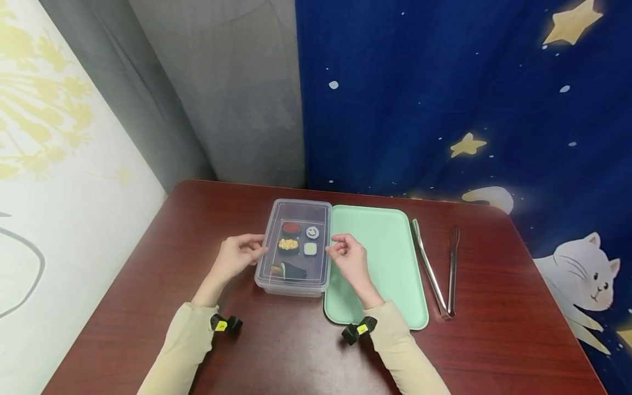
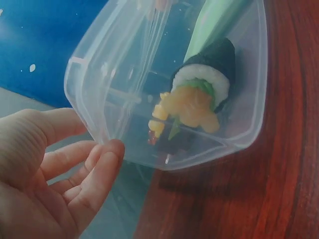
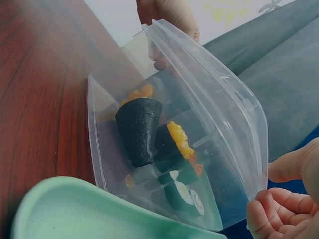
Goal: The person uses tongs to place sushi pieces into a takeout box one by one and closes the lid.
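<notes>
A clear plastic container (image 1: 291,292) stands on the table with its clear lid (image 1: 302,208) over it. My left hand (image 1: 239,253) pinches the lid's left edge between thumb and fingertips. On the opposite edge, my right hand (image 1: 349,257) pinches the lid's rim, above the tray's side. Through the plastic show toy sushi pieces: a cone-shaped hand roll (image 1: 291,271), a corn-topped piece (image 1: 288,245), a red-topped piece (image 1: 291,228) and two small white-faced rolls (image 1: 310,249). Both wrist views show fingertips at the rim; whether the lid is fully seated I cannot tell.
A light green tray (image 1: 382,263) lies against the container's right side, below my right hand. Metal tongs (image 1: 452,274), spread in a V, lie right of the tray. The brown table (image 1: 207,214) ends at a curtain (image 1: 395,109) behind.
</notes>
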The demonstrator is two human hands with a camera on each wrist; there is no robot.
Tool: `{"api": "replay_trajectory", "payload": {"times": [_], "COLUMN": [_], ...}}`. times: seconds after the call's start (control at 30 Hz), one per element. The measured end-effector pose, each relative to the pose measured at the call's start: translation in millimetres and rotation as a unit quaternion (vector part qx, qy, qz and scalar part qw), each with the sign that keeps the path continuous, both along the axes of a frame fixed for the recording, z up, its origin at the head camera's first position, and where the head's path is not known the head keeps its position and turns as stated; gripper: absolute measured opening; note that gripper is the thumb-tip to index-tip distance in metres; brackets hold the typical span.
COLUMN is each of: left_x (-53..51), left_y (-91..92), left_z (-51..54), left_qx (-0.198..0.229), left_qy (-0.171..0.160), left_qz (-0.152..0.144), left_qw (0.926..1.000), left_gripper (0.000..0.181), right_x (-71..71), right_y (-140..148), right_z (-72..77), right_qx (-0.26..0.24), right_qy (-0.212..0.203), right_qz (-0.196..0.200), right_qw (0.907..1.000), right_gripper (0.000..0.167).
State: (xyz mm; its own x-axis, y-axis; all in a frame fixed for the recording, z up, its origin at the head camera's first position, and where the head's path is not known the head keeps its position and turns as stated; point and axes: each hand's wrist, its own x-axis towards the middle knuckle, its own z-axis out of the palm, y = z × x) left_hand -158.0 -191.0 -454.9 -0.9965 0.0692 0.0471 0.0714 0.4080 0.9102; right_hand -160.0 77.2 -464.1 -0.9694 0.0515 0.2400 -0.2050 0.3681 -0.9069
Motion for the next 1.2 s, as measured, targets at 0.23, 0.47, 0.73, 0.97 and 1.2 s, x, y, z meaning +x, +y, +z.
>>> {"api": "replay_trajectory", "payload": {"times": [0.23, 0.47, 0.73, 0.97, 1.2], "left_x": [-25.1, -82.2, -120.1, -134.0, -138.6], "left_y": [-10.8, -16.3, -3.0, 1.1, 4.9], "left_z": [1.3, 6.1, 5.3, 7.1, 10.4], "left_qx": [0.024, 0.089, 0.059, 0.015, 0.006], "left_qy": [-0.048, -0.155, -0.177, -0.171, -0.187], "left_qz": [-0.018, -0.028, -0.032, -0.029, -0.027], "left_qw": [0.9984, 0.9835, 0.9819, 0.9848, 0.9820], "left_gripper": [0.037, 0.048, 0.051, 0.038, 0.034], "right_x": [-13.8, -61.9, -101.6, -111.1, -114.5], "right_y": [3.1, 5.6, 2.0, -5.2, -7.1], "right_z": [5.5, 8.5, 10.5, 14.9, 15.7], "right_qx": [0.019, -0.072, -0.116, -0.055, 0.016], "right_qy": [-0.032, -0.164, -0.220, -0.194, -0.194], "right_qz": [-0.012, -0.041, -0.045, -0.033, -0.059], "right_qw": [0.9992, 0.9831, 0.9676, 0.9789, 0.9790], "right_gripper": [0.017, 0.024, 0.028, 0.019, 0.015]}}
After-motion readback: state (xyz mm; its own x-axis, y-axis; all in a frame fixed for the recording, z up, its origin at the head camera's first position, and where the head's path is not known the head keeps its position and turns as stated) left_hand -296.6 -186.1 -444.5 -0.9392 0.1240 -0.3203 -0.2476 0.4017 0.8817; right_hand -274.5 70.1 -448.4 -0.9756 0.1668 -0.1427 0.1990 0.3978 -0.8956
